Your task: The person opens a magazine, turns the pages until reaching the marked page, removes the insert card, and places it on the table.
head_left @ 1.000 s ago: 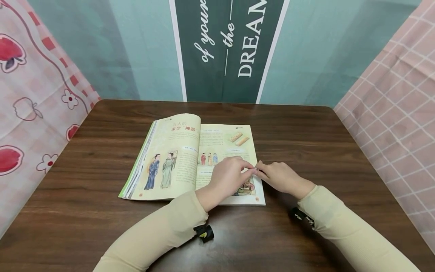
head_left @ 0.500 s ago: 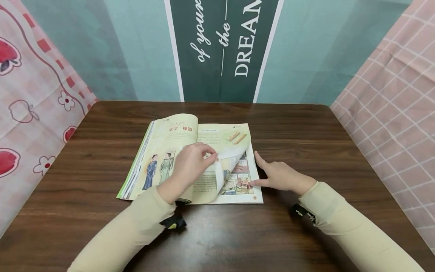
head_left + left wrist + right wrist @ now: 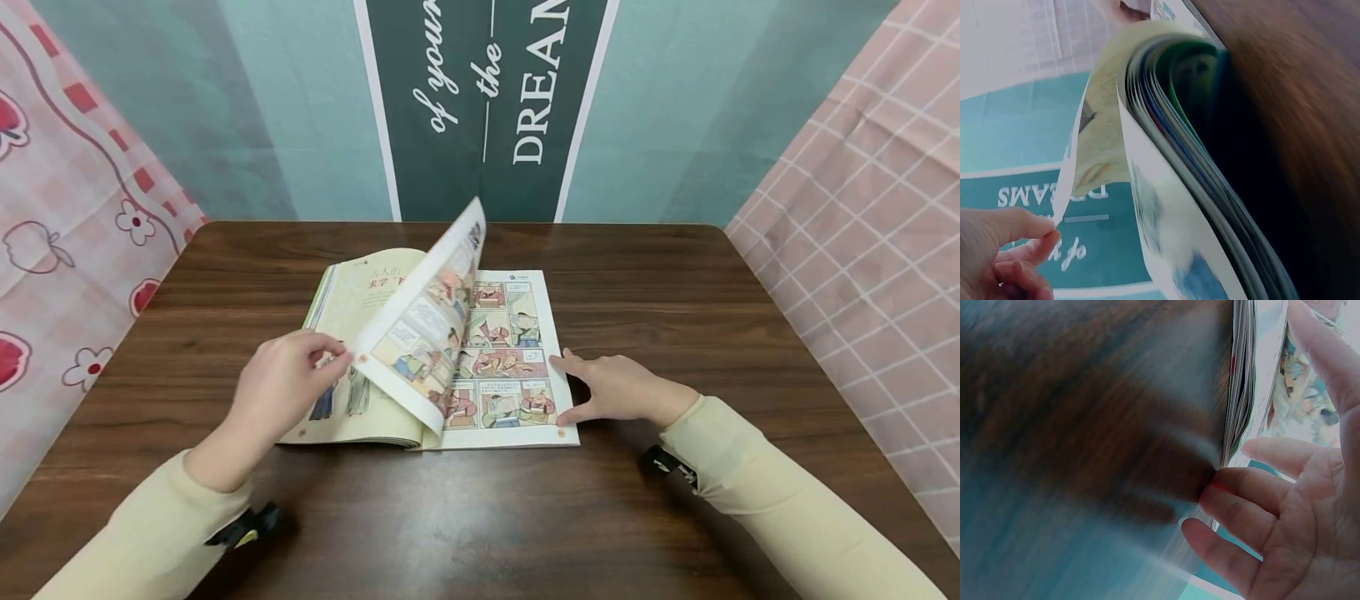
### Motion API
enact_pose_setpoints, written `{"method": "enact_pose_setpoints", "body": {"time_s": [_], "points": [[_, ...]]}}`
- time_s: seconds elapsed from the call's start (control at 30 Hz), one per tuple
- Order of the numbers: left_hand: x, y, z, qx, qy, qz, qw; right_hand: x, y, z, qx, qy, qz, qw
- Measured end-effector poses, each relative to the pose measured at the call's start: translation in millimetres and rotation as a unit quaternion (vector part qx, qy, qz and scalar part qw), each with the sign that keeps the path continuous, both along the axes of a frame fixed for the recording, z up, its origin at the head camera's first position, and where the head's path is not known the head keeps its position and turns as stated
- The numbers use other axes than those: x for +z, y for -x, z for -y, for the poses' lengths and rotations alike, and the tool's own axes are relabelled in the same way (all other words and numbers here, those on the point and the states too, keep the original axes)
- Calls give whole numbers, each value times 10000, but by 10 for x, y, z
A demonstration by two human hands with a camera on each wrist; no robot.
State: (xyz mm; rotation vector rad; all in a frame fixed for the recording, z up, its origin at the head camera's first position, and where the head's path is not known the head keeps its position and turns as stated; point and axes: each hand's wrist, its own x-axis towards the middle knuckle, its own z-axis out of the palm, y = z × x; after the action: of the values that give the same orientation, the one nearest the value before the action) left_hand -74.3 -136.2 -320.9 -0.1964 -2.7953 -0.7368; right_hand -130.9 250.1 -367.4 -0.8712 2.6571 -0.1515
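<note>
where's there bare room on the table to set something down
Bare tabletop: between the right hand and pink grid curtain; in front of the magazine, between the sleeves. Crowded: the magazine, where the left hand pinches the lifted page.

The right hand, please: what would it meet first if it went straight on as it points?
Skimming the comic page, the right hand would probably meet the raised leaf first, though depth is unclear.

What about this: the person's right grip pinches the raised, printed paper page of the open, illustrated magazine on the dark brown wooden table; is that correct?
Not quite: the person's left grip pinches the raised, printed paper page, as the head view shows. The open, illustrated magazine does lie on the dark brown wooden table.
</note>
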Motion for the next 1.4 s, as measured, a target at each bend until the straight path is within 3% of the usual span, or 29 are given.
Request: {"method": "enact_pose_setpoints", "body": {"time_s": [0.17,0.47,0.6,0.9,1.33,1.4], "points": [[-22,-142,253,250,181,452,9985,19,-6,14,25,25,107,9999],[-106,-285,547,409,492,1221,9904,34,-22,20,184,-71,16,9998],[-142,-333,650,338,654,1649,9836,45,-25,34,196,-89,5,9998],[-242,-381,785,171,968,2256,9693,50,-65,85,163,-211,-115,9996],[-240,-308,763,120,1199,2458,9618,12,-47,104,111,-347,-155,9992],[-227,-287,726,124,1219,2377,9636,14,-45,102,104,-348,-206,9991]]}}
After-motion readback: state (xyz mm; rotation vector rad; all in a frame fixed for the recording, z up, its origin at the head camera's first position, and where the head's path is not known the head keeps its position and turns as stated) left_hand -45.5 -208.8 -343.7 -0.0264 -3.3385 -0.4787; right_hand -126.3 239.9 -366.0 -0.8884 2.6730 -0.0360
